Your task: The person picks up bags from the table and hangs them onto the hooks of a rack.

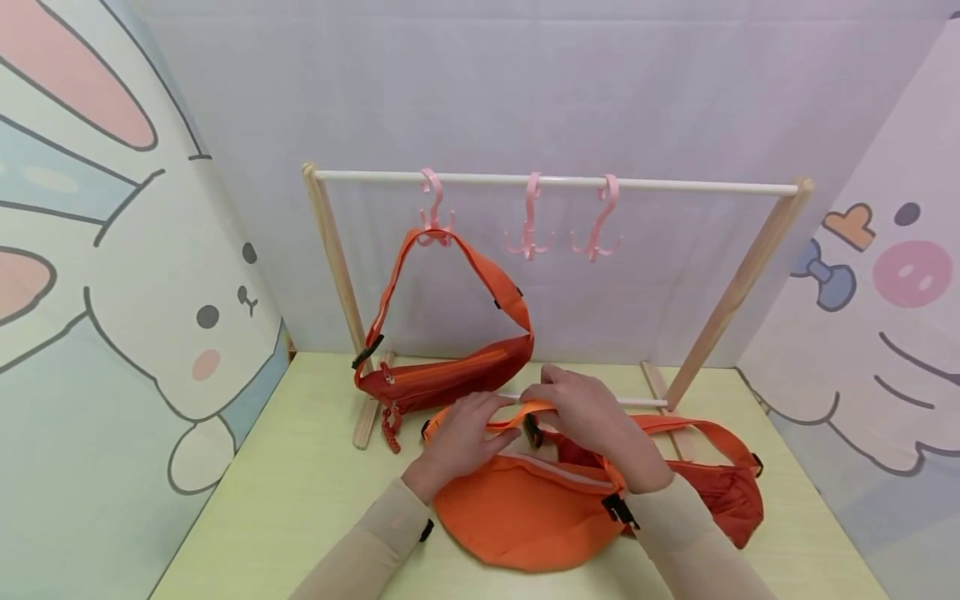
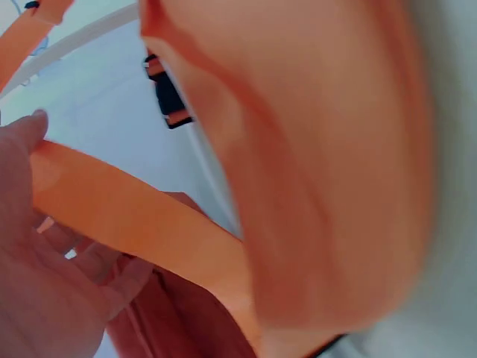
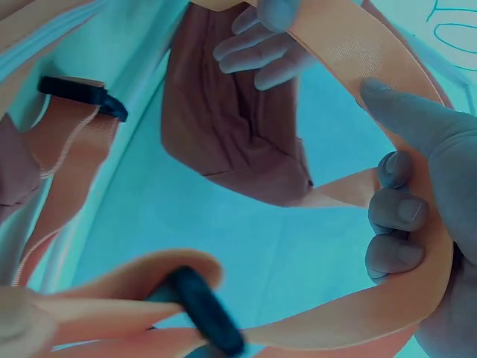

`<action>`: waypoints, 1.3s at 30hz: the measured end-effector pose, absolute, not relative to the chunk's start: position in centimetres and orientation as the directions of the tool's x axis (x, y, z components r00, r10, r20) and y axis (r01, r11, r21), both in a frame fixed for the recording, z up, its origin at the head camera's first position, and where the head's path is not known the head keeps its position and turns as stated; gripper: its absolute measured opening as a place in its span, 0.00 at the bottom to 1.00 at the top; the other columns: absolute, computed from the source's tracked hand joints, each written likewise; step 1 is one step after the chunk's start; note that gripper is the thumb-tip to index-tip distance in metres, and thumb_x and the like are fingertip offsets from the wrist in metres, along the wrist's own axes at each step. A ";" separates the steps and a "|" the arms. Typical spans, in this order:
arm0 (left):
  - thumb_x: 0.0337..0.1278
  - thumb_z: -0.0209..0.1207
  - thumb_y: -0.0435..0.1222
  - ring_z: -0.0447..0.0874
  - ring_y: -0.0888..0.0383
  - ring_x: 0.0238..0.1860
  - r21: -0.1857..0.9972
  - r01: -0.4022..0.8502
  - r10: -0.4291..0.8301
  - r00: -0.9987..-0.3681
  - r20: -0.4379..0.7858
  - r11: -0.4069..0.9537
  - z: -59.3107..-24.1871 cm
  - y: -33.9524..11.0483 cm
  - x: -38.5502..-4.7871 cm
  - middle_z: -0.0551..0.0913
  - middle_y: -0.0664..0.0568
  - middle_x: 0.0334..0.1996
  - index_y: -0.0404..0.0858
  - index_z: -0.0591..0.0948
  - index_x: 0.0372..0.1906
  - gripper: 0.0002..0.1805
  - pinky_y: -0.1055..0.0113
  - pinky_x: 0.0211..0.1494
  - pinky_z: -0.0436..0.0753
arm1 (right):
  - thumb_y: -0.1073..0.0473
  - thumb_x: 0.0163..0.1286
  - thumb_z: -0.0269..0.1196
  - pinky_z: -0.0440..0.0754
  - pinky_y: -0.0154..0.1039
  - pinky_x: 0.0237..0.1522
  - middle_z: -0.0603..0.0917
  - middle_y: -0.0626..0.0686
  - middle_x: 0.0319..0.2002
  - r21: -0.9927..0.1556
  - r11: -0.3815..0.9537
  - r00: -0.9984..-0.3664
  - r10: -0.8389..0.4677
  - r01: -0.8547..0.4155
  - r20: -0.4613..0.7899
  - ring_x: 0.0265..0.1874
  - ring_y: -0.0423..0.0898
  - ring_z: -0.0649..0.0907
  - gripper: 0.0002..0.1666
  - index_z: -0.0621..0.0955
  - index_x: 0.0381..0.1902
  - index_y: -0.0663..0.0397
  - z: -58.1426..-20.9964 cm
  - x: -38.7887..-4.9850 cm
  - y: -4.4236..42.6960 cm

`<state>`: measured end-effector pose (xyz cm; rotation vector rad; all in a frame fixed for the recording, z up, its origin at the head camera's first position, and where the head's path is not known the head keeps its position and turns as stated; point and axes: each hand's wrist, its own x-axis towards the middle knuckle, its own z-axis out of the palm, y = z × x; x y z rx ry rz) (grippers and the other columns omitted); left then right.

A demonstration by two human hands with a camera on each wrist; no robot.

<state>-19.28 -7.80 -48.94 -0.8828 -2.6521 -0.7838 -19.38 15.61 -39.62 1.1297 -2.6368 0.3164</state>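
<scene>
An orange waist bag (image 1: 525, 525) lies on the table in front of me, its zip side toward the rack. My left hand (image 1: 467, 433) holds its orange strap (image 2: 127, 205), thumb at the upper edge and fingers behind. Farther along the same strap, my right hand (image 1: 581, 408) grips it with curled fingers, seen closely in the right wrist view. Black buckles (image 1: 618, 510) sit on the bag's webbing. Just behind, a darker red-orange waist bag (image 1: 450, 379) hangs by its strap from a pink hook (image 1: 435, 225), its body low near the table.
A rack with a white rail (image 1: 697, 187) and wooden legs (image 1: 738, 292) stands at the back. Two more pink hooks (image 1: 529, 225) hang there with nothing on them. Another red waist bag (image 1: 731, 500) lies at the right, partly behind my right arm. Cartoon-printed walls enclose the table (image 1: 270, 500).
</scene>
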 end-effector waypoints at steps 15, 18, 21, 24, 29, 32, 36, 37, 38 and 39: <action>0.76 0.60 0.28 0.84 0.58 0.40 0.656 0.585 0.377 -0.810 0.449 0.477 -43.3 -7.6 -17.8 0.86 0.52 0.48 0.40 0.78 0.66 0.19 0.62 0.49 0.87 | 0.61 0.62 0.81 0.77 0.34 0.27 0.77 0.44 0.33 -0.106 0.645 -0.608 -0.635 -0.757 0.476 0.25 0.39 0.72 0.22 0.91 0.53 0.39 -36.1 -18.1 15.2; 0.75 0.61 0.27 0.85 0.55 0.45 0.650 0.612 0.348 -0.791 0.504 0.450 -42.2 -7.9 -17.9 0.86 0.50 0.52 0.38 0.80 0.62 0.16 0.59 0.54 0.87 | 0.61 0.64 0.79 0.80 0.35 0.29 0.80 0.45 0.35 -0.137 0.630 -0.601 -0.621 -0.765 0.504 0.25 0.40 0.75 0.21 0.90 0.55 0.43 -35.7 -18.2 15.2; 0.73 0.64 0.28 0.85 0.53 0.48 0.629 0.634 0.346 -0.773 0.532 0.450 -41.2 -8.6 -18.0 0.86 0.49 0.53 0.37 0.81 0.60 0.15 0.57 0.55 0.87 | 0.62 0.64 0.79 0.83 0.37 0.31 0.83 0.48 0.38 -0.188 0.614 -0.609 -0.602 -0.767 0.517 0.27 0.42 0.77 0.22 0.89 0.56 0.47 -35.4 -18.3 15.3; 0.71 0.67 0.32 0.84 0.55 0.47 0.605 0.650 0.363 -0.760 0.540 0.461 -40.2 -9.3 -18.1 0.85 0.50 0.54 0.38 0.80 0.62 0.18 0.58 0.53 0.86 | 0.62 0.65 0.78 0.85 0.39 0.35 0.85 0.49 0.41 -0.246 0.608 -0.634 -0.579 -0.755 0.512 0.31 0.43 0.79 0.23 0.88 0.58 0.48 -35.0 -18.4 15.6; 0.68 0.70 0.37 0.81 0.57 0.44 0.569 0.683 0.374 -0.729 0.573 0.458 -38.8 -10.5 -18.3 0.86 0.51 0.52 0.39 0.80 0.64 0.22 0.59 0.48 0.84 | 0.63 0.67 0.76 0.87 0.44 0.41 0.87 0.49 0.48 -0.354 0.581 -0.673 -0.549 -0.733 0.496 0.38 0.46 0.83 0.24 0.87 0.60 0.48 -33.8 -18.3 16.1; 0.69 0.69 0.37 0.82 0.57 0.42 0.531 0.716 0.374 -0.694 0.615 0.454 -37.9 -10.9 -18.5 0.86 0.51 0.50 0.38 0.81 0.63 0.21 0.60 0.47 0.85 | 0.63 0.69 0.75 0.88 0.45 0.42 0.88 0.49 0.49 -0.376 0.556 -0.667 -0.542 -0.741 0.511 0.41 0.46 0.84 0.22 0.87 0.60 0.48 -33.0 -18.3 16.2; 0.74 0.65 0.40 0.84 0.55 0.45 0.452 0.763 0.377 -0.630 0.679 0.462 -36.8 -11.2 -18.7 0.87 0.50 0.49 0.39 0.83 0.61 0.17 0.58 0.51 0.86 | 0.63 0.69 0.74 0.89 0.46 0.42 0.88 0.49 0.48 -0.353 0.534 -0.631 -0.538 -0.768 0.559 0.42 0.47 0.85 0.20 0.88 0.59 0.48 -32.2 -18.5 16.1; 0.76 0.63 0.42 0.85 0.54 0.46 0.431 0.773 0.376 -0.614 0.694 0.466 -36.5 -11.2 -18.8 0.87 0.50 0.49 0.39 0.83 0.61 0.17 0.58 0.52 0.87 | 0.63 0.70 0.74 0.89 0.46 0.43 0.89 0.49 0.47 -0.342 0.533 -0.622 -0.536 -0.774 0.571 0.42 0.47 0.85 0.19 0.88 0.58 0.49 -32.0 -18.6 16.0; 0.77 0.61 0.44 0.85 0.54 0.47 0.414 0.781 0.375 -0.599 0.707 0.467 -36.3 -11.2 -18.8 0.87 0.50 0.49 0.38 0.83 0.60 0.17 0.57 0.53 0.87 | 0.63 0.70 0.74 0.89 0.46 0.42 0.89 0.49 0.47 -0.332 0.530 -0.611 -0.534 -0.781 0.584 0.41 0.47 0.86 0.18 0.88 0.57 0.50 -31.8 -18.7 16.0; 0.78 0.59 0.45 0.86 0.53 0.48 0.402 0.786 0.372 -0.589 0.717 0.470 -36.0 -11.3 -18.9 0.87 0.50 0.49 0.38 0.84 0.59 0.18 0.57 0.54 0.87 | 0.63 0.70 0.74 0.89 0.45 0.42 0.89 0.49 0.46 -0.320 0.530 -0.601 -0.532 -0.786 0.596 0.41 0.46 0.86 0.18 0.89 0.57 0.51 -31.6 -18.7 15.9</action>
